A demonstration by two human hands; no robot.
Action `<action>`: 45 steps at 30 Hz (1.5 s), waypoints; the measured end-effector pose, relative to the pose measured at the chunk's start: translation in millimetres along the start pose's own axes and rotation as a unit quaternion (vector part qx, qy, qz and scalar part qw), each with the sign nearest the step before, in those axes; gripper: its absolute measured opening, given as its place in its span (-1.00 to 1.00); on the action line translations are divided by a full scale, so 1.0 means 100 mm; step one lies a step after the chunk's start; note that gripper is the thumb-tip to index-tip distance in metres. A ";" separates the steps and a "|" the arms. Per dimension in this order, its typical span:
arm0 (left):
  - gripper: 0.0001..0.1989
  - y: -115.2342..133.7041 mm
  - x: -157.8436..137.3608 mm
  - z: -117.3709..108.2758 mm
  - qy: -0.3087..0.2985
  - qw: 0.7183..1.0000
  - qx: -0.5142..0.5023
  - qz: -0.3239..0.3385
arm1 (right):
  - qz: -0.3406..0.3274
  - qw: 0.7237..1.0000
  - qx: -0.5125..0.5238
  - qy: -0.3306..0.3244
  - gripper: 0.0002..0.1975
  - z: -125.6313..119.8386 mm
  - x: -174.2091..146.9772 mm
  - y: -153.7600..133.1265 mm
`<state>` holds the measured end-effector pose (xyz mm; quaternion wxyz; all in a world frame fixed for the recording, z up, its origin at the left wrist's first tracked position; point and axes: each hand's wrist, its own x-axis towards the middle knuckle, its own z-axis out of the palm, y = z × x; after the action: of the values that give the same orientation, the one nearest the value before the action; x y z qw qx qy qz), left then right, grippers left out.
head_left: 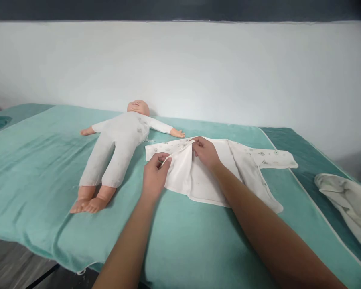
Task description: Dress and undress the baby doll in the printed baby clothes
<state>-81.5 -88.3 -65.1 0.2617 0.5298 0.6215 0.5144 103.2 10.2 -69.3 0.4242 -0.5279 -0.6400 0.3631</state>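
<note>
One small white top (213,176) lies spread beside the doll (120,132), sleeves out, presumably so its front can be handled flat. Left hand (156,170): grip pinched on a front edge; right hand (206,151): grip pinched higher up the same edge, likely to tension it. Beneath, teal cloth (183,241), lightly creased; bed or tabletop, cannot tell. Behind, white wall (198,72), dark band (180,10) above.
</note>
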 end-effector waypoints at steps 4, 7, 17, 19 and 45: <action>-0.80 0.04 -0.01 -0.01 0.033 0.998 -0.048 -0.019 | 0.009 0.993 0.115 0.009 -0.78 0.09 0.03 -0.05; -0.80 0.04 -0.02 -0.03 0.102 0.992 -0.065 -0.029 | 0.010 0.991 0.132 -0.003 -0.79 0.14 0.03 -0.07; -0.72 0.04 -0.06 -0.10 0.013 0.988 -0.142 -0.064 | 0.021 0.979 0.201 0.023 -0.82 0.12 0.05 -0.01; -0.70 0.05 -0.08 -0.09 -0.026 0.985 -0.156 -0.073 | 0.011 0.976 0.215 0.039 -0.80 0.12 0.06 0.00; -0.51 0.11 -0.42 0.03 -0.162 0.929 0.263 0.204 | -0.176 0.940 -0.293 -0.002 -0.83 0.16 -0.11 -0.03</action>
<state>-62.0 -127.3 -65.5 0.0996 0.7708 0.5622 0.2826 88.5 -1.7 -74.7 0.3064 -0.5068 -0.8018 0.0801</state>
